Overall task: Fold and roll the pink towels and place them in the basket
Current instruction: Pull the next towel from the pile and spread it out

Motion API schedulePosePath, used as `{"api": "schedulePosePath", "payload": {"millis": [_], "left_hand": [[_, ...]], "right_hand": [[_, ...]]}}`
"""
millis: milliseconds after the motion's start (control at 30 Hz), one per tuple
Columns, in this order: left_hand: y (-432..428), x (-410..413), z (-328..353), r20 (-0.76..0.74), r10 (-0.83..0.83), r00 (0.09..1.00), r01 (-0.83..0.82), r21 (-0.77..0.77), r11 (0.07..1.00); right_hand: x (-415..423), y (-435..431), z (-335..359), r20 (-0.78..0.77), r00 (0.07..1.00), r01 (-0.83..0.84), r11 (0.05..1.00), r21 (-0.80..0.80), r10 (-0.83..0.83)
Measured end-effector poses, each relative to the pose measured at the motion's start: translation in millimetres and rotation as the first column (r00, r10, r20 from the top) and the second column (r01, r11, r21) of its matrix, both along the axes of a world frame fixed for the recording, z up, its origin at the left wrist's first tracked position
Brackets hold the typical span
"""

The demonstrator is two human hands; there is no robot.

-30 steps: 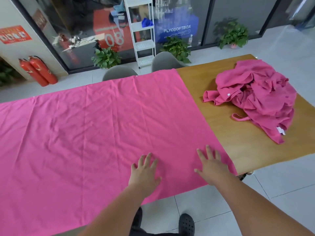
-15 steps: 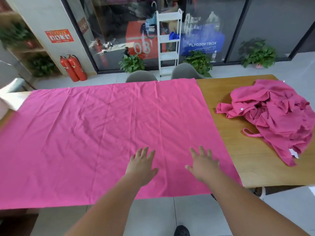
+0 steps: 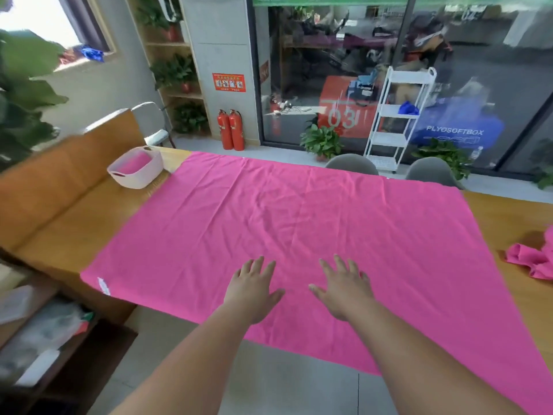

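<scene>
A large pink towel (image 3: 299, 223) lies spread flat over the wooden table (image 3: 74, 235), its near edge hanging over the table's front. My left hand (image 3: 253, 290) and my right hand (image 3: 341, 290) rest palm down on the towel near that front edge, fingers straight and spread, side by side. A white basket (image 3: 136, 175) stands at the table's far left corner with pink cloth inside it. A crumpled heap of pink towels (image 3: 535, 260) shows at the right edge of the view, mostly cut off.
Two grey chairs (image 3: 351, 164) stand behind the table's far side, with a white shelf trolley (image 3: 398, 121) and potted plants beyond. Two red fire extinguishers (image 3: 230, 130) stand by the pillar. A low shelf with clutter (image 3: 39, 333) sits to my left.
The view has swung left, bringing the basket and the towel's left end into sight and pushing the crumpled heap to the right edge. Both hands stay flat on the towel, shifted left along it.
</scene>
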State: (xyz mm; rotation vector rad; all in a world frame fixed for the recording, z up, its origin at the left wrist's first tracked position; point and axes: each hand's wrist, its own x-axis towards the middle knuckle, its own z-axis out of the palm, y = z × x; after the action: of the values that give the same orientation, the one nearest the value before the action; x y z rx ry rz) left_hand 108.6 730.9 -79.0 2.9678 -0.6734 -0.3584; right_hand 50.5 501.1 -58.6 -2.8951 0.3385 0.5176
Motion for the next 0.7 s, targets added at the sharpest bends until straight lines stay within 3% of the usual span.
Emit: {"api": "schedulePosePath", "payload": {"millis": [300, 700], "left_hand": [[179, 34, 9, -0.001, 0.221, 0.975, -0.221, -0.043, 0.974], [323, 69, -8, -0.055, 0.438, 0.897, -0.438, 0.002, 0.899]], "right_hand": [[70, 182, 12, 0.027, 0.985, -0.171, 0.985, 0.003, 0.171], [151, 338, -10, -0.016, 0.925, -0.379, 0.924, 0.051, 0.380]]}}
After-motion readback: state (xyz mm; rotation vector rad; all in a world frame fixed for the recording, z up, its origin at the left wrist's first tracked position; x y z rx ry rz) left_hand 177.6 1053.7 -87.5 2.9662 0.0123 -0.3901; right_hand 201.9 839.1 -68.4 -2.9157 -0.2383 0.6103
